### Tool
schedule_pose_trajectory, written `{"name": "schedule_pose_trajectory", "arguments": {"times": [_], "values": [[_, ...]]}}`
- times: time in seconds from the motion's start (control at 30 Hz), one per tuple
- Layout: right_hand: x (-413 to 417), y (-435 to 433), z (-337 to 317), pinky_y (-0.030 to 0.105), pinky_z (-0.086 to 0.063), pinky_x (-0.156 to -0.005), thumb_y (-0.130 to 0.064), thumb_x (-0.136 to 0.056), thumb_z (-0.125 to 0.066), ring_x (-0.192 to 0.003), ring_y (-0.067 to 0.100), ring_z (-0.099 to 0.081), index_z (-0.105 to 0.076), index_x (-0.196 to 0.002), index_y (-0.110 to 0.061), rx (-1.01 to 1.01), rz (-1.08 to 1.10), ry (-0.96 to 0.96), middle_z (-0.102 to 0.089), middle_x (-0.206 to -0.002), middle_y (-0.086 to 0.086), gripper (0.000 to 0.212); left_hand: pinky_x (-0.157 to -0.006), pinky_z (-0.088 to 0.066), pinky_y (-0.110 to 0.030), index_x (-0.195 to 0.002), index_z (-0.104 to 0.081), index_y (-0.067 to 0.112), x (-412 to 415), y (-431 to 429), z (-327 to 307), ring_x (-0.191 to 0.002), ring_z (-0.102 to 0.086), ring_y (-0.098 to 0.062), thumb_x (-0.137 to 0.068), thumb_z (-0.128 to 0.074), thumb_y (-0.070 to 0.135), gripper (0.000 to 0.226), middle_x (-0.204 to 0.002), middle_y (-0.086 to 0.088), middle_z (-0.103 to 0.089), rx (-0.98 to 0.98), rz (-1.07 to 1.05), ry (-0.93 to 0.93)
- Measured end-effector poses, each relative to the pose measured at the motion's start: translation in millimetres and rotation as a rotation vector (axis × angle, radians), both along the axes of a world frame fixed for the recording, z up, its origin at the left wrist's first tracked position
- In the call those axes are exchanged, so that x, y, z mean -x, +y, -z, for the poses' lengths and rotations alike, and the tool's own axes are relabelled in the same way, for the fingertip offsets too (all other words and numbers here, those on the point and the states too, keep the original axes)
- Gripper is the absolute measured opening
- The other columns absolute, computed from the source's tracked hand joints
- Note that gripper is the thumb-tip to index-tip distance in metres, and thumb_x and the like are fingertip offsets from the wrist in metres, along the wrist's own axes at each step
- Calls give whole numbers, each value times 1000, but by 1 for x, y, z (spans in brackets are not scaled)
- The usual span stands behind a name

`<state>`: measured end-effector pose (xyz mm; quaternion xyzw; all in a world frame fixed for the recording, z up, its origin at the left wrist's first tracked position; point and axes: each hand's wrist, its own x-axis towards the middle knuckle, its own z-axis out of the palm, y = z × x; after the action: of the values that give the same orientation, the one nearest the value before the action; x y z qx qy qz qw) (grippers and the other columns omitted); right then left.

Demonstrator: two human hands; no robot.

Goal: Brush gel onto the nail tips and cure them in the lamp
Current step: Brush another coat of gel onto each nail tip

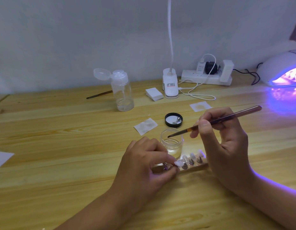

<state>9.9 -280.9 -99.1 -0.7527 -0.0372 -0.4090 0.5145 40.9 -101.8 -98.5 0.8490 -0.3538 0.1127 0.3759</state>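
Left hand [144, 165], fingers pinching a tip [178, 163], steadies it on the holder [193, 169]; right hand [227, 146] grips the brush [227, 117], bristles over the open jar [173, 146], likely loading gel.

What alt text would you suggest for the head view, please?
The right hand holds a brush at the mouth of an open jar while the left hand pinches a nail tip on a wooden holder; a curing lamp glows purple far right.

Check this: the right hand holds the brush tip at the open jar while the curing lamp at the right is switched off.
Not quite. The head view shows the curing lamp lit, glowing purple; the right hand does hold the brush tip at the open jar.
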Motion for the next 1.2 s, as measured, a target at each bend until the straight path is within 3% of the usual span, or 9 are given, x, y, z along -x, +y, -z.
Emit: {"name": "schedule_pose_trajectory", "arguments": {"times": [0.3, 0.5, 0.83, 1.0, 1.2], "values": [[0, -1, -1, 58, -49, -81, -33, -91, -54, -86, 37, -62, -54, -87, -34, -6, -5, 1, -64, -78, -8, 4, -75, -46, -26, -79, -78, 31, 3, 1, -5, -86, -61, -9, -67, -71, 47, 21, -79, 15, -63, 94, -9, 77], [0, -1, -1, 56, -50, -81, -33, -90, -54, -87, 38, -63, -53, -88, -35, 3, -3, 2, -65, -78, -9, 3, -70, -47, -29, -87, -79, 29, 4, 1, -5, -82, -59, -9, -73, -77, 34, 15, -78, 13, -61, 67, 10, -20], [1, 0, -1, 57, -49, -82, -35, -90, -54, -88, 38, -62, -53, -87, -36, 2, -8, 9, -65, -76, -9, 3, -68, -47, -26, -85, -78, 27, -1, 3, -2, -82, -61, -12, -75, -79, 28, 10, -82, 16, -68, 149, 88, 54], [1, 0, -1, 55, -50, -82, -35, -90, -54, -88, 38, -63, -53, -88, -38, 14, 1, 7, -66, -76, -12, 3, -65, -37, -6, -84, -78, 29, 0, 4, -3, -68, -62, -3, -73, -81, 28, 11, -77, 18, -72, 153, 85, 63], [0, 0, -1, 55, -50, -81, -35, -90, -55, -88, 38, -63, -53, -88, -38, 17, 1, 4, -66, -76, -12, 4, -65, -35, -6, -82, -77, 32, 1, 5, -2, -68, -64, -1, -73, -79, 32, 10, -74, 16, -72, 125, 71, 68]]}}
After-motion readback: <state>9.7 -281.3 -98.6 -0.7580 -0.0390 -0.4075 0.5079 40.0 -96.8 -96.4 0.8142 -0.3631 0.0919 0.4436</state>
